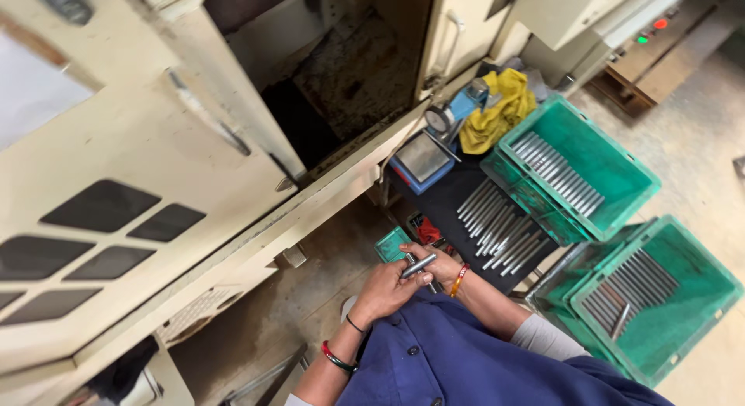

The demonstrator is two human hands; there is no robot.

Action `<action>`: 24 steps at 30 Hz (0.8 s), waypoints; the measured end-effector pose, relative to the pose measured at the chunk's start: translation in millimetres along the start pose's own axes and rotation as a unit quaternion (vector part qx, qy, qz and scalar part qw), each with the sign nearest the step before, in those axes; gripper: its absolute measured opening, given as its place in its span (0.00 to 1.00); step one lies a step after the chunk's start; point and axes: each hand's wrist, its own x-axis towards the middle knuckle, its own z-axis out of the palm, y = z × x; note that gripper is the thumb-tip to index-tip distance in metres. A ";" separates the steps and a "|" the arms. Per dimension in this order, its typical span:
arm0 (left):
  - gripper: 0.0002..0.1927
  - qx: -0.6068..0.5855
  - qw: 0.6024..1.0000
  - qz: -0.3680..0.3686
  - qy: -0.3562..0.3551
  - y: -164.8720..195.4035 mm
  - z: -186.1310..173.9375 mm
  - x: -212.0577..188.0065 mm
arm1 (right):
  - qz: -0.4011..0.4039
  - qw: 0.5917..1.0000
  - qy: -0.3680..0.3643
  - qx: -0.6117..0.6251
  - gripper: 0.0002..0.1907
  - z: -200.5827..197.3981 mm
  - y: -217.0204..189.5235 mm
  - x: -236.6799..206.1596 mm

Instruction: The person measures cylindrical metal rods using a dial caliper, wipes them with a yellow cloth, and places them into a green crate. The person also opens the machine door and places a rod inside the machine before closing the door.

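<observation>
Left hand (386, 291) with grip closed around a short metal rod (418, 265), right hand (437, 265) pinching its far end, held low beside a cream machine (140, 165), more rods on dark tabletop (446, 208), two green crates (621, 177) near.

I count two green crates (621, 190), each with a row of metal rods too many to count exactly. More rods (500, 223) lie on the black table. I see one yellow cloth (500, 107), one blue gauge (454, 111), two hands.
</observation>
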 end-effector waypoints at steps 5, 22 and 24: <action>0.32 0.071 0.997 0.034 -0.014 -20.7 23.8 36.1 | -0.084 0.996 0.037 -0.010 0.18 -34.4 25.2 50.4; 0.18 -0.418 0.892 -0.115 0.126 -111.4 23.2 115.3 | 0.145 0.969 0.189 0.060 0.21 -105.9 -29.6 73.3; 0.10 -0.524 0.831 -0.163 0.093 -126.9 21.7 125.4 | 0.082 0.972 0.211 0.057 0.17 -110.9 -51.6 96.4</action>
